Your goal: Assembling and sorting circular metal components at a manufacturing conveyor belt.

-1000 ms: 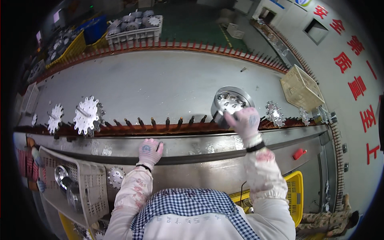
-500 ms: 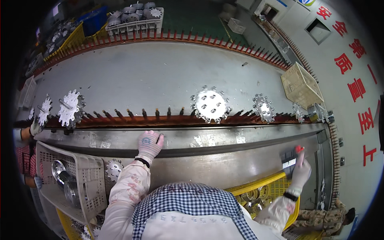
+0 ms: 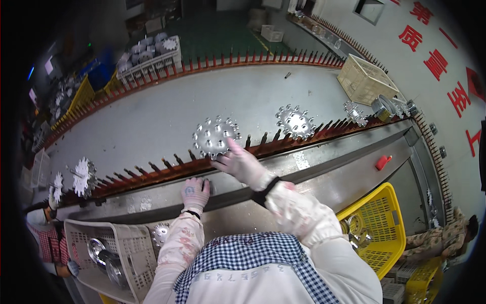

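Observation:
My right hand [image 3: 243, 164], in a pale glove, reaches across to a toothed metal disc [image 3: 213, 134] with a studded face. The forefinger lies over the disc's lower right edge and the other visible fingertips are just below its rim. My left hand [image 3: 195, 194] rests on the steel ledge with fingers curled; whatever may be under them is hidden. To the right, another toothed disc [image 3: 296, 122] sits above the row of spindles. A small red object [image 3: 383, 162] lies on the steel surface beyond the yellow crate [image 3: 389, 202].
A row of upright spindles [image 3: 154, 166] runs along the ledge. Beside my left arm stands a pale crate [image 3: 114, 228] with metal parts. Farther right are more discs [image 3: 355, 113] and a beige crate [image 3: 362, 76]. Another person's hand [image 3: 53, 197] is at a disc, far left.
My right hand has left the red object and come left to a toothed disc. The red object now lies on the steel surface. The view has turned, and the discs stand farther left.

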A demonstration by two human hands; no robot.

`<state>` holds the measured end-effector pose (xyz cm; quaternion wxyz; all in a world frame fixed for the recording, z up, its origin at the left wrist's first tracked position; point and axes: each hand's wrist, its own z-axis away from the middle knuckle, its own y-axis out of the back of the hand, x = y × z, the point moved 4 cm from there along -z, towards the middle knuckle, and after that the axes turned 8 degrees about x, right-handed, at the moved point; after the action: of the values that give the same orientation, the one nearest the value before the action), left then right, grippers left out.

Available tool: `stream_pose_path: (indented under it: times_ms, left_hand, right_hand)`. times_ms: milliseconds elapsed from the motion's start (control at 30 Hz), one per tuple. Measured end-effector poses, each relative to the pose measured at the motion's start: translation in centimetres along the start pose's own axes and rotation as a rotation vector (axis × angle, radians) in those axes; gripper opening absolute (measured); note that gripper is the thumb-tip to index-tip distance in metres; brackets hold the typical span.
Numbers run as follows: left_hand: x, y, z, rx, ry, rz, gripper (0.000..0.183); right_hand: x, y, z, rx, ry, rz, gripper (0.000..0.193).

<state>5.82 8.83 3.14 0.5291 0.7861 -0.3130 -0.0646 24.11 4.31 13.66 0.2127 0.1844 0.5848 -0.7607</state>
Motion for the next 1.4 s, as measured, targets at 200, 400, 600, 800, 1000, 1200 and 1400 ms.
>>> stream_pose_path:
  times_ms: [200, 400, 600, 800, 1000, 1200, 1400]
  left_hand:
    - [-1.5, 0.7, 3.6, 0.034, -0.016, 0.074, 0.026]
    - [-1.3, 0.1, -0.2, 0.096, -0.038, 0.06, 0.025]
    - [-0.8, 0.0, -0.9, 0.111, -0.077, 0.046, 0.02]
    - [0.1, -0.1, -0.4, 0.15, -0.058, 0.021, 0.023]
    - [1.0, 0.3, -1.3, 0.164, -0.074, 0.026, 0.022]
    - [1.0, -0.2, -2.0, -0.059, 0.071, 0.034, 0.033]
    - [0.9, -0.9, -2.8, -0.001, 0.051, 0.032, 0.036]
  right_hand:
    - [-3.2, -8.2, 6.2, 0.224, 0.363, 0.244, 0.041]
    - [-16.6, -5.0, 9.6, 0.342, 1.222, 1.614, 0.054]
    - [-14.4, 1.1, 6.1, 0.381, 0.942, 2.462, 0.064]
    - [-11.6, -1.0, 5.1, 0.192, 0.917, 2.367, 0.063]
    - [-9.9, -3.6, 4.3, 0.062, 0.788, 2.288, 0.061]
    - [-8.3, -2.4, 6.3, 0.004, 1.092, 1.947, 0.061]
    - [-15.9, 6.0, 12.0, 0.592, 1.361, 1.681, 0.056]
